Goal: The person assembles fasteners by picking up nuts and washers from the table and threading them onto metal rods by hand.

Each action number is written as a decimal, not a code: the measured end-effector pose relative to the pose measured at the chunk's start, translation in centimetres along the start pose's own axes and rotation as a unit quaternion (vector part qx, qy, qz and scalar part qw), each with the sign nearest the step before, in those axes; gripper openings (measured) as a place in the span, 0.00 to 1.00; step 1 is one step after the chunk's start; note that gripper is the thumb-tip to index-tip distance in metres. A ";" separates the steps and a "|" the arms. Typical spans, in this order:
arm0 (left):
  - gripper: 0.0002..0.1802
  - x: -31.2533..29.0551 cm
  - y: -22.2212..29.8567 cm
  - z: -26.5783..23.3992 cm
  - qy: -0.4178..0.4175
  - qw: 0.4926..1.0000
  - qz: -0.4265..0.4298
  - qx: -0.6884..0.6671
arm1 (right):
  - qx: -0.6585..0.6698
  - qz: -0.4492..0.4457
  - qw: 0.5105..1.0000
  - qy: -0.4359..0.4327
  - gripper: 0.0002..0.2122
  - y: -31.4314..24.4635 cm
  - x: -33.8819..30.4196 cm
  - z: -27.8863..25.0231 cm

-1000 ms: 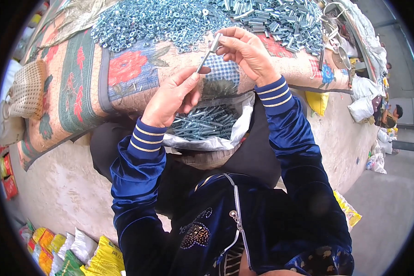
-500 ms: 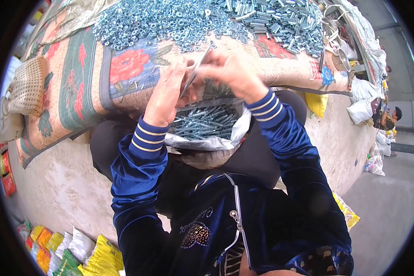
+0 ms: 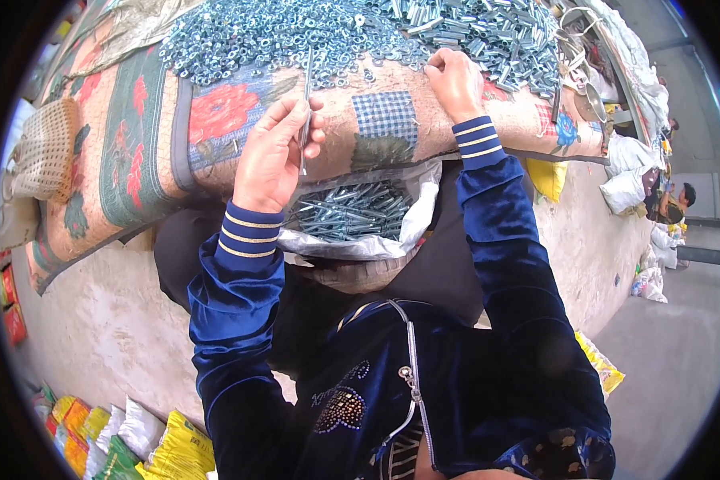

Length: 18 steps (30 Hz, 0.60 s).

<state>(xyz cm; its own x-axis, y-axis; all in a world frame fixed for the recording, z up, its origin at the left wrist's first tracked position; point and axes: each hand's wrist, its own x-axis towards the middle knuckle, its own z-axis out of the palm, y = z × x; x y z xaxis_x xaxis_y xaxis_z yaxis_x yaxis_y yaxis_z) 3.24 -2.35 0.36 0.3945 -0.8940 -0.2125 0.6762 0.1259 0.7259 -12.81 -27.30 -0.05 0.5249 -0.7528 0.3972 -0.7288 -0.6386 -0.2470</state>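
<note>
My left hand (image 3: 270,156) pinches a long thin metal rod (image 3: 306,104) between thumb and fingers; it stands nearly upright, its top end against the pile of nuts. My right hand (image 3: 458,86) is at the near edge of the metal piles, fingers drawn together and pointing away; anything between them is hidden. Beyond the hands lie a heap of small nuts and washers (image 3: 248,40) and, to its right, a heap of short metal tubes (image 3: 496,36). Below and between my hands, a plastic-lined basket holds many assembled bolts (image 3: 356,212).
A quilted floral mat (image 3: 140,136) covers the work surface. A woven straw hat (image 3: 52,152) lies at the left edge. At the right are a metal ladle-like pan (image 3: 590,104) and white sacks (image 3: 626,188). Colourful bags (image 3: 176,448) stand at lower left. Another person (image 3: 680,200) sits far right.
My hands have drawn apart. The right hand moved right and away to the edge of the piles. The left keeps the rod, moved slightly left and now held more upright.
</note>
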 end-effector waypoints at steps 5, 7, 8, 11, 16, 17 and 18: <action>0.11 -0.3 0.4 0.0 0.008 0.999 -0.016 0.033 | 0.185 0.012 0.981 -0.052 0.06 -0.6 0.1 -1.6; 0.12 -0.4 0.4 0.3 0.002 0.999 -0.005 0.050 | 0.257 -0.012 0.963 -0.078 0.05 -3.1 -0.3 -1.5; 0.12 -0.4 0.4 0.3 0.002 0.999 -0.005 0.051 | 0.326 -0.036 0.939 -0.101 0.05 -4.1 -0.4 -1.1; 0.12 -0.2 0.2 0.2 -0.004 0.998 -0.003 0.061 | 0.184 -0.219 0.958 0.006 0.05 -6.3 -1.6 1.3; 0.11 0.0 0.1 -0.2 0.011 0.999 -0.009 0.049 | 0.135 -0.173 0.975 -0.040 0.05 -6.8 -1.3 1.3; 0.11 0.0 0.2 -0.2 0.012 0.999 -0.009 0.049 | 0.141 -0.179 0.973 -0.026 0.04 -6.6 -1.3 1.1; 0.11 -0.1 0.2 -0.3 0.010 0.998 -0.013 0.055 | 0.147 -0.185 0.972 -0.011 0.04 -6.6 -1.3 0.9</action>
<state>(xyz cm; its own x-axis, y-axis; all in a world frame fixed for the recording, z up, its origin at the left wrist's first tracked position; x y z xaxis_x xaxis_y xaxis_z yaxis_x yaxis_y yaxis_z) 3.53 -2.13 0.38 0.3916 -0.8870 -0.2446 0.6146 0.0543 0.7870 -8.29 -22.22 0.22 0.7392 -0.4641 0.4881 -0.3324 -0.8817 -0.3349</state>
